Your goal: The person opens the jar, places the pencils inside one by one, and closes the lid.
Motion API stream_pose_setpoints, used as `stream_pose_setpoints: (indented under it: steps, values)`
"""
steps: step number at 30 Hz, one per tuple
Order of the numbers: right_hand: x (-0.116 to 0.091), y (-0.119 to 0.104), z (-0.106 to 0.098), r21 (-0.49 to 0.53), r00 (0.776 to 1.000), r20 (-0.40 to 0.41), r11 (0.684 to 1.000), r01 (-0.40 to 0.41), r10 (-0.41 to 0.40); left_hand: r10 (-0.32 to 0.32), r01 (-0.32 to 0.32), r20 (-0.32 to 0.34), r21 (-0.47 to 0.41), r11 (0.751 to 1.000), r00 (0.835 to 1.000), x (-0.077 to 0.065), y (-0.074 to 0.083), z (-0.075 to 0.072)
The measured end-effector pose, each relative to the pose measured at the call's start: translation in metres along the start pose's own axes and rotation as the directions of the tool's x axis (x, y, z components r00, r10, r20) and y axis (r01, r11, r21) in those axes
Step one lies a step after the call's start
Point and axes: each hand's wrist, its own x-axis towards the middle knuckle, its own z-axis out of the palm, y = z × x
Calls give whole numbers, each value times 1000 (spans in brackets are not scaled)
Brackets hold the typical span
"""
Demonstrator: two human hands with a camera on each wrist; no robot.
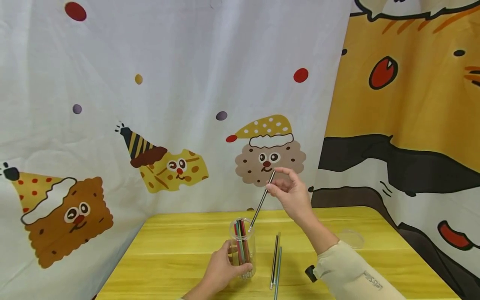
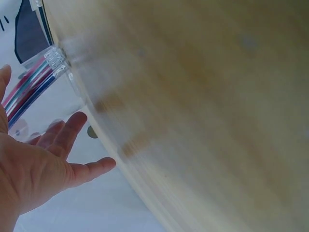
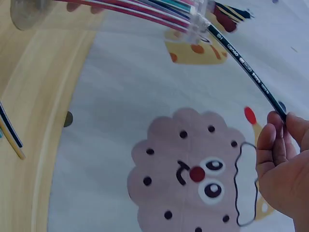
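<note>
A clear plastic jar (image 1: pixel 252 254) stands on the table with several coloured pencils (image 1: pixel 241 241) upright inside it. My left hand (image 1: pixel 221 268) holds the jar low on its side, thumb in front and fingers behind. Above and right of the jar, my right hand (image 1: pixel 294 196) pinches a dark striped pencil (image 1: pixel 261 203) by its upper end between thumb and fingertips. That pencil slants down to the left, its lower end at the jar's rim. White lettering shows along the dark pencil (image 3: pixel 246 67) in the right wrist view.
Several loose pencils (image 1: pixel 276 258) lie on the yellow wood-grain table (image 1: pixel 180 250), right of the jar. A clear round lid (image 1: pixel 351 239) lies farther right, beyond the right forearm. A small black object (image 1: pixel 310 273) is beside the right sleeve. A printed curtain (image 1: pixel 180 104) hangs behind the table.
</note>
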Motion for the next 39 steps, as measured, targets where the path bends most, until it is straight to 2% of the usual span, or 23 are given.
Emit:
stream_pose_setpoints:
  steps: [6, 11, 14, 19, 23, 26, 28, 31, 35, 39]
  values:
    - [-9, 6, 25, -76, 991, 121, 995, 66, -57, -14, 14, -2, 3, 1000, 1000, 2, 0, 0]
    - [-26, 18, 40, -232, 955, 269, 955, 186, -121, -1, 1, 2, 4, 1000, 1000, 1, 1, 0]
    - [-32, 25, 45, -283, 931, 349, 935, 213, -107, 8, -8, 1, 12, 1000, 1000, 0, 1, 0]
    - [-37, 33, 47, -308, 892, 449, 929, 206, -49, 9, -9, -1, 25, 1000, 1000, 0, 1, 0]
    - [-35, 33, 44, -320, 867, 494, 916, 244, -58, 13, -13, 2, 17, 1000, 1000, 0, 0, 0]
    - [-32, 30, 42, -341, 850, 520, 894, 292, -80, 16, -16, 4, 14, 1000, 1000, 0, -1, 0]
    - [-30, 29, 42, -360, 845, 526, 877, 319, -91, 15, -15, 4, 13, 1000, 1000, 0, -1, 0]
    - [-29, 28, 43, -374, 850, 515, 862, 343, -115, 13, -13, 1, 13, 1000, 1000, 0, -1, -1]
    - [-29, 27, 46, -366, 848, 515, 863, 349, -125, 7, -7, -1, 11, 1000, 1000, -1, 1, -1]
    - [-28, 26, 44, -372, 823, 561, 859, 351, -94, 12, -12, 4, 22, 1000, 1000, -2, 2, -1]
